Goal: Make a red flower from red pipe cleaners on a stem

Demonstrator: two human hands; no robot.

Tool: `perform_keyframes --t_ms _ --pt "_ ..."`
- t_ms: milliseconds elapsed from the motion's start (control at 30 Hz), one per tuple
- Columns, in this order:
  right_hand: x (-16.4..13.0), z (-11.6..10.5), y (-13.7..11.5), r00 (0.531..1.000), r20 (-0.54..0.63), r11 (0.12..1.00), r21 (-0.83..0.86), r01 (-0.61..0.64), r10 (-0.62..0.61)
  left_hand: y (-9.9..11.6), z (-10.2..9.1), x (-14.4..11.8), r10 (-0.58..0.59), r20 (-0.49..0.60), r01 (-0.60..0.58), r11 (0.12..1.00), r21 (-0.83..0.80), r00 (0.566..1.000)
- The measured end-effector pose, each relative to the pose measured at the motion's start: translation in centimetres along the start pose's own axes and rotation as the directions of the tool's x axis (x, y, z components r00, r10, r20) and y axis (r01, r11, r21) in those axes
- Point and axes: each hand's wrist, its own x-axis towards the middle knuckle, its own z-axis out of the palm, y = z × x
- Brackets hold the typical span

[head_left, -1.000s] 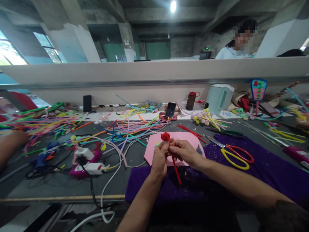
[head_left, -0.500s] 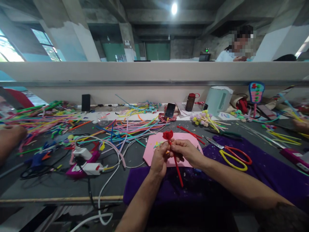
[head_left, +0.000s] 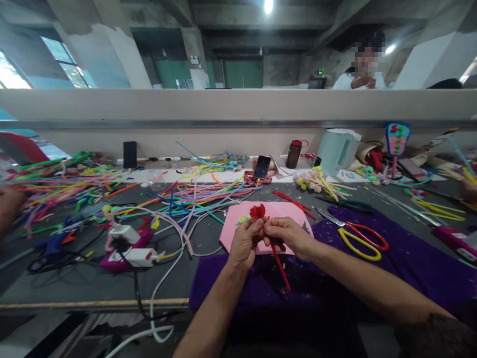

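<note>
A red pipe-cleaner flower point(head_left: 257, 212) is pinched just under its bloom by my left hand point(head_left: 244, 243), whose fingers are closed. Its red stem point(head_left: 281, 271) slants down to the right below my hands. My right hand point(head_left: 290, 236) is closed too, thumb and finger pinching red pipe cleaner close beside the bloom. A short red end pokes up at those fingertips; whether it belongs to the stem I cannot tell. Both hands are over a pink sheet point(head_left: 233, 233) lying partly on a purple cloth point(head_left: 216, 283). Fingers hide the middle of the stem.
Scissors point(head_left: 359, 241) with red and yellow handles lie on the cloth at right, near loose red pipe cleaners point(head_left: 294, 201). Many coloured pipe cleaners point(head_left: 208, 191) spread leftward. A power strip point(head_left: 122, 253) with cables is at left. Other people's hands point(head_left: 9, 206) show at both sides.
The flower's bloom has turned and the stem's lower end has swung slightly right. A red end now shows at my right fingertips. The view has shifted slightly.
</note>
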Motion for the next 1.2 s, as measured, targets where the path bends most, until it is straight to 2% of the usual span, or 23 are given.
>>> perform_keyframes --t_ms 233,433,567,667,767,1000,1200 --pt "-0.1 0.0 0.1 1.0 0.016 1.0 0.004 0.003 -0.003 0.2 0.4 -0.3 0.037 0.008 -0.036 0.999 -0.032 0.999" --pt "-0.1 0.0 0.4 1.0 0.006 0.998 -0.056 0.017 -0.017 0.0 0.3 -0.2 0.074 -0.003 -0.074 0.997 -0.006 0.997" --pt "0.0 0.1 0.7 0.99 -0.08 0.979 -0.177 0.103 -0.119 -0.2 0.0 -0.1 0.166 -0.032 -0.16 0.976 0.147 0.986" --pt "0.1 -0.1 0.8 0.981 -0.127 0.972 -0.204 0.119 -0.147 -0.1 0.1 -0.4 0.242 0.006 -0.233 0.927 0.293 0.97" --pt "0.0 -0.7 0.6 0.984 -0.138 0.987 -0.132 0.091 -0.109 0.1 0.4 -0.7 0.201 0.081 -0.216 0.92 0.326 0.976" --pt "-0.8 -1.6 0.1 0.988 -0.142 0.998 -0.023 0.062 -0.065 0.0 0.4 -0.5 0.129 0.169 -0.187 0.901 0.391 0.977" --pt "-1.2 -1.8 0.0 0.991 -0.131 0.997 0.07 -0.016 0.025 -0.1 0.2 -0.3 0.106 0.053 -0.117 0.942 0.315 0.993"
